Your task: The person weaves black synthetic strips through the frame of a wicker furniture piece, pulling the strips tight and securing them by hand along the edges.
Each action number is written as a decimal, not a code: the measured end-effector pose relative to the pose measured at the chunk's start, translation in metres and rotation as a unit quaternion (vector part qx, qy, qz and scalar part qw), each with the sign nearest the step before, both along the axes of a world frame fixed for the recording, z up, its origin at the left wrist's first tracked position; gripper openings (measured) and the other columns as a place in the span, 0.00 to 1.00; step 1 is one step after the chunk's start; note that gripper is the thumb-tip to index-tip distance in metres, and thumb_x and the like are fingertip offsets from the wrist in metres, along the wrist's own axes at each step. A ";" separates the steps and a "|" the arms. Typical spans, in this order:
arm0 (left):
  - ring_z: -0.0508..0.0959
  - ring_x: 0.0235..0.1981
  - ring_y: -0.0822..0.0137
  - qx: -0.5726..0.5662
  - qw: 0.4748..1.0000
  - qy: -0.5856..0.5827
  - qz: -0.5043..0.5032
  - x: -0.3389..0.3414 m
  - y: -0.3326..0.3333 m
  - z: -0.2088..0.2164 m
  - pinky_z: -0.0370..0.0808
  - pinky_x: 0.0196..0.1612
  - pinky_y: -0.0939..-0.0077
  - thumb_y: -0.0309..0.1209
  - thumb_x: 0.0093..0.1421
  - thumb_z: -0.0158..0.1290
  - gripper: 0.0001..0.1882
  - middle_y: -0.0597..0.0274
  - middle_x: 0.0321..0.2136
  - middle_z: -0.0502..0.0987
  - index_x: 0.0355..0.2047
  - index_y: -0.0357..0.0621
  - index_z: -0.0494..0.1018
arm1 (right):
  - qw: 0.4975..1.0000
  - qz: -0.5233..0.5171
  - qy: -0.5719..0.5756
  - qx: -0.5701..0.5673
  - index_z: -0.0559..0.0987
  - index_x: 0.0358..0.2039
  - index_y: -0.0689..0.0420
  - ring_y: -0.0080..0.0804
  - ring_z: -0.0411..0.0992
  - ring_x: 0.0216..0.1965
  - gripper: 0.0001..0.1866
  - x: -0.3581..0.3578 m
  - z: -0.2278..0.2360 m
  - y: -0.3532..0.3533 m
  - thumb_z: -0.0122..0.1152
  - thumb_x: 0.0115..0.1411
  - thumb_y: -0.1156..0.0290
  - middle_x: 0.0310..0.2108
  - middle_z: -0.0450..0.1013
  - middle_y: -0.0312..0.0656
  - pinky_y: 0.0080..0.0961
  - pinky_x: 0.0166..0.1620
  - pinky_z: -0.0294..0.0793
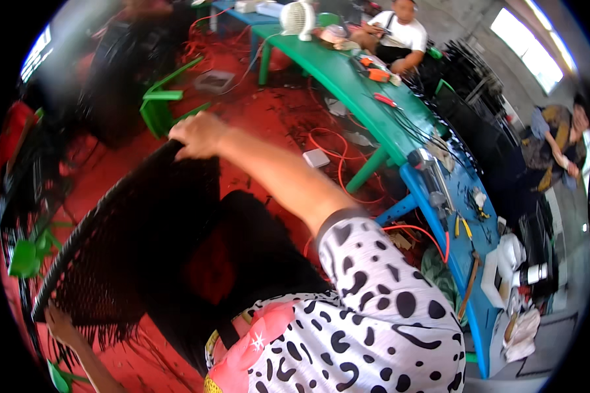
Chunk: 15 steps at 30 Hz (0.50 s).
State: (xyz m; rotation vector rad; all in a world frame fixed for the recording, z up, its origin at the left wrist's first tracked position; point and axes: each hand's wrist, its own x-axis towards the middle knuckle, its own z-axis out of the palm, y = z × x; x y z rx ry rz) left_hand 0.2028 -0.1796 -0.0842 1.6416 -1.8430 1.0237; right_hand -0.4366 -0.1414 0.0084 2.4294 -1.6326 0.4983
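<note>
**2 hands on a black mesh panel beside the long bench**

The person holds a large black mesh panel (pixel 121 242), a curved piece of woven netting on a dark rim, tilted across the lower left of the view over the red floor (pixel 269 118). Loose black strands hang from its lower edge.

The right hand (pixel 196 134) is closed over the top end of the panel's rim, fingers curled down on the far side so that only the knuckles and the back of the hand show. Its bare forearm runs down to a white sleeve (pixel 373 288) with black spots.

The left hand (pixel 59 324) is at the panel's bottom end, near the lower left edge of the view, touching the rim from below. It looks closed on the rim, but the fingers are hidden behind the mesh, so how tightly it grips cannot be told.

To the right runs a long bench (pixel 347 82), green at its far end and blue at its near end. A white fan (pixel 298 18) stands at the green far end, orange tools (pixel 377 71) lie further along, and yellow-handled pliers (pixel 464 226) lie on the blue part. An orange cable (pixel 328 141) loops on the floor beside a bench leg, near a small white box (pixel 316 157). A green chair (pixel 164 101) stands on the floor beyond the panel. 2 other people sit at the bench's far side.
</note>
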 end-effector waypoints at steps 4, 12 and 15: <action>0.77 0.36 0.58 -0.028 0.999 0.002 0.019 0.044 -0.014 -0.015 0.76 0.32 0.68 0.23 0.53 0.46 0.25 0.65 0.46 0.73 0.52 0.59 0.66 | 0.995 -0.012 0.018 -0.098 0.73 0.29 0.55 0.37 0.71 0.33 0.23 0.011 0.008 0.025 0.61 0.44 0.47 0.28 0.72 0.39 0.34 0.36 0.66; 0.72 0.28 0.62 0.215 0.915 0.337 0.044 -0.075 -0.105 -0.003 0.69 0.26 0.70 0.27 0.59 0.42 0.16 0.58 0.37 0.71 0.47 0.52 0.70 | 0.993 -0.096 0.000 -0.070 0.73 0.29 0.56 0.37 0.71 0.33 0.24 -0.051 0.012 0.085 0.64 0.42 0.48 0.26 0.71 0.39 0.35 0.36 0.65; 0.67 0.19 0.64 0.187 0.921 0.305 -0.154 -0.120 -0.112 -0.034 0.63 0.19 0.70 0.32 0.62 0.42 0.11 0.57 0.26 0.69 0.40 0.46 0.72 | 0.989 -0.146 0.014 -0.034 0.73 0.31 0.54 0.38 0.70 0.35 0.23 -0.084 0.018 0.112 0.65 0.42 0.50 0.28 0.71 0.38 0.35 0.39 0.64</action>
